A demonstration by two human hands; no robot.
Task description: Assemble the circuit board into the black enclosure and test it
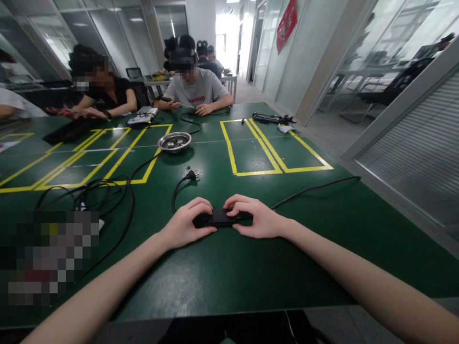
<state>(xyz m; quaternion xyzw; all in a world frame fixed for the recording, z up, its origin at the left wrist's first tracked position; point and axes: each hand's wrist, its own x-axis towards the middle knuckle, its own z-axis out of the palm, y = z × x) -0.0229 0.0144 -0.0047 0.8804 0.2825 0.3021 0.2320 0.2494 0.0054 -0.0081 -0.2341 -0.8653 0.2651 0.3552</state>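
Black box [221,217] between both hands, right of the table's middle-left stretch, nearer the near edge than the far one. Green table [287,267] carries it; can't tell if the box rests flat or is slightly lifted. Left hand [188,222]: half curled, thumb on the near side, fingers on the far side, gripping the box's left end. Right hand [255,217]: same shape, thumb and bent fingers pinching the right end; little of that end shows under the fingers. Black cord [315,188] comes out past the right hand, runs to the table's right edge. Another cord curves up by the left hand to a black plug [191,175], lying just beyond the hands, pins towards the right edge.

Metal bowl [174,142] past the plug, towards the far edge, small metal parts inside. Yellow tape [258,173] outlines boxes on both sides. Tangled black cables [103,191] to the left; near left corner area pixelated, contents unreadable. Black tool-like item [274,118] close to the far right corner, white scrap [286,128] beside it. White device [143,116] near the far edge. Person in grey shirt [206,88] across the far edge, hands on a cord; person in black shirt [124,93] further left.
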